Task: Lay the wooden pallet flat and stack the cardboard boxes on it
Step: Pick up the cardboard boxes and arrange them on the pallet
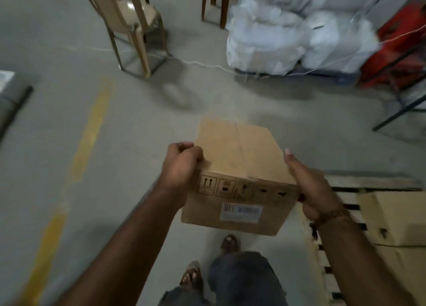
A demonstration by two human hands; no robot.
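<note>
Both hands hold 1 box [237,181] above the floor [115,126], in front of the person's knees. Left hand [182,165] grips the top left edge with curled fingers [184,145]; right hand [309,186] presses the right side, fingers wrapped under and out of sight. At right, the pallet [332,255] lies flat with 2 boxes [396,225] on it. Farther off stand a chair [133,27] and white sacks [297,36].
</note>
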